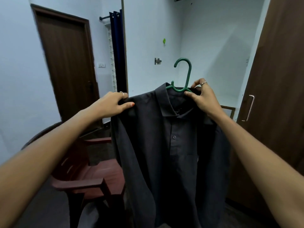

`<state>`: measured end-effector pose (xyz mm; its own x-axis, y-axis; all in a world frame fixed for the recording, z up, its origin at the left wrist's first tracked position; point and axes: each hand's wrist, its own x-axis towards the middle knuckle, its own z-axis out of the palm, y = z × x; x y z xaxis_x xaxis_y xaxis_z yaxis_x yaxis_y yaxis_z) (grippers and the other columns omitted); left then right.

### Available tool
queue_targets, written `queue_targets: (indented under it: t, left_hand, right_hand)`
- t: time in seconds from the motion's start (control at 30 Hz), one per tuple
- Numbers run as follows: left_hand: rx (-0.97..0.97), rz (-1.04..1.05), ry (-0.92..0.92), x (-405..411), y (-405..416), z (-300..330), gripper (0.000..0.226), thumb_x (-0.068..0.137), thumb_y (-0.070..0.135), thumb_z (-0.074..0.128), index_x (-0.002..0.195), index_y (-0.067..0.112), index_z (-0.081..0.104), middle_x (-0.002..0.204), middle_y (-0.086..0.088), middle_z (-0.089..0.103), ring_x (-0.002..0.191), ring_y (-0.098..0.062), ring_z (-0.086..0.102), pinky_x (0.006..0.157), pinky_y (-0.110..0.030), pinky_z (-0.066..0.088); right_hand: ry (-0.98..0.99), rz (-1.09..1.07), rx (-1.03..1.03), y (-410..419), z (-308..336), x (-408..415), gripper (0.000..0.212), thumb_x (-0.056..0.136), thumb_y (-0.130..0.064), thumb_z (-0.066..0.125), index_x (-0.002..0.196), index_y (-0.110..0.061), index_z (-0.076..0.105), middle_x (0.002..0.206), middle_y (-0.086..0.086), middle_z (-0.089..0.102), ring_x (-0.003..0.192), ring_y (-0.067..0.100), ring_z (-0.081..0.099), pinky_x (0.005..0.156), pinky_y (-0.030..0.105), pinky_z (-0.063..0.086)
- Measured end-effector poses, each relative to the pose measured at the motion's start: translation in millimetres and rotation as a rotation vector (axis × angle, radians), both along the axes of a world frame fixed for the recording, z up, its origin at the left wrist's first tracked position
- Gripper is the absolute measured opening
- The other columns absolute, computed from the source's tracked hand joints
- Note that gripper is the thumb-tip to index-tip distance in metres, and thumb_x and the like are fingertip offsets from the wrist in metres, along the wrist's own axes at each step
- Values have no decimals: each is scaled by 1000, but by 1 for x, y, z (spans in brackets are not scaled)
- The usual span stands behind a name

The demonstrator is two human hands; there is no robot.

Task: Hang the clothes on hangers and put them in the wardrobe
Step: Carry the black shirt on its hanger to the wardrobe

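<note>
A dark grey collared button-up shirt (171,145) hung mid-frame on a green plastic hanger (183,74), hook at 12 o'clock. The left hand (113,104) held a pinching grip on its shoulder at 10 o'clock; the right hand (202,96) pinched collar and hanger together. A brown wooden wardrobe (279,79) stood at 3 o'clock, a reddish-brown plastic chair (88,175) at 8 o'clock.

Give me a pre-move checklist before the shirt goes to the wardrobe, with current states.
1. Green hanger inside the dark shirt at the collar: ok.
2. Hook free above the collar: ok.
3. Left hand holds the shirt's shoulder: ok.
4. Right hand pinches collar and hanger: ok.
5. Hanger seated in both shoulders: cannot tell, fabric hides it.
6. Wardrobe door open: not ok, its front and handle face the camera.
</note>
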<state>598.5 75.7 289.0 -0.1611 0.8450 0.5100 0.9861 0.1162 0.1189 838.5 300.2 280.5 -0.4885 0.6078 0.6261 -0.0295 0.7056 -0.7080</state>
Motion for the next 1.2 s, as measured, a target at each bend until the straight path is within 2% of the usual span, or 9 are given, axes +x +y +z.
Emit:
queue_targets:
  t: [0.13, 0.3, 0.4, 0.5, 0.6, 0.73, 0.87, 1.0, 1.2]
  left_hand:
    - [-48, -81, -86, -24, 51, -5, 79, 72, 80, 35, 89, 8, 64, 77, -10, 66, 74, -22, 63, 71, -40, 49]
    - [99, -236, -347, -69, 140, -1, 41, 93, 45, 56, 81, 6, 63, 73, -7, 62, 68, -19, 59, 68, -35, 44]
    - [210, -329, -435, -103, 199, 11, 49, 85, 48, 57, 73, 1, 54, 65, -3, 49, 61, -13, 47, 60, -30, 34]
    - [279, -362, -461, -149, 252, 24, 43, 84, 45, 56, 68, 5, 52, 61, -1, 45, 58, -12, 44, 58, -31, 32]
    - [334, -384, -519, -197, 305, 40, 39, 81, 45, 59, 73, 7, 60, 66, -5, 55, 63, -16, 51, 64, -32, 37]
    - [368, -418, -598, -244, 370, 58, 43, 79, 49, 64, 79, 7, 64, 74, -12, 62, 68, -20, 57, 68, -33, 41]
    - [353, -428, -591, -269, 446, 80, 32, 84, 41, 65, 71, 11, 64, 65, -1, 58, 63, -15, 53, 61, -28, 37]
    - [454, -402, -566, -282, 526, 117, 29, 87, 34, 67, 69, 12, 66, 63, 1, 56, 58, -10, 50, 56, -26, 36]
    - [538, -425, -711, -309, 657, 183, 39, 80, 40, 72, 91, 3, 69, 84, -12, 68, 68, -19, 61, 65, -30, 49]
  right_hand:
    - [33, -60, -7, 32, -2, -11, 28, 83, -19, 72, 86, -28, 46, 94, 14, 70, 91, 34, 67, 82, 52, 54]
    - [44, -171, 84, 102, 12, -49, 27, 80, -28, 75, 88, -24, 49, 81, 12, 70, 72, 29, 62, 72, 46, 52]
    - [25, -220, 134, 155, 31, -78, 30, 81, -39, 73, 93, -16, 56, 82, 16, 69, 68, 16, 58, 69, 37, 49]
    - [13, -194, 125, 205, 45, -108, 31, 88, -50, 58, 83, -19, 58, 71, -7, 68, 65, 3, 55, 66, 27, 43]
    - [-56, -274, 219, 260, 45, -131, 27, 99, -36, 47, 74, -26, 51, 57, -21, 57, 54, -7, 47, 57, 14, 35]
    - [-177, -441, 457, 336, 36, -158, 11, 95, -36, 52, 96, -25, 54, 77, -14, 59, 72, 9, 55, 64, 25, 35]
    - [-153, -670, 580, 418, 41, -192, 14, 100, -23, 46, 101, -13, 56, 95, 12, 67, 85, 36, 60, 65, 37, 41]
    - [-105, -833, 651, 506, 73, -225, 17, 100, -25, 45, 102, -11, 55, 100, 15, 67, 88, 40, 60, 63, 39, 40]
    - [6, -845, 683, 660, 154, -271, 17, 100, -27, 43, 99, -14, 52, 97, 14, 65, 88, 40, 57, 63, 39, 41]
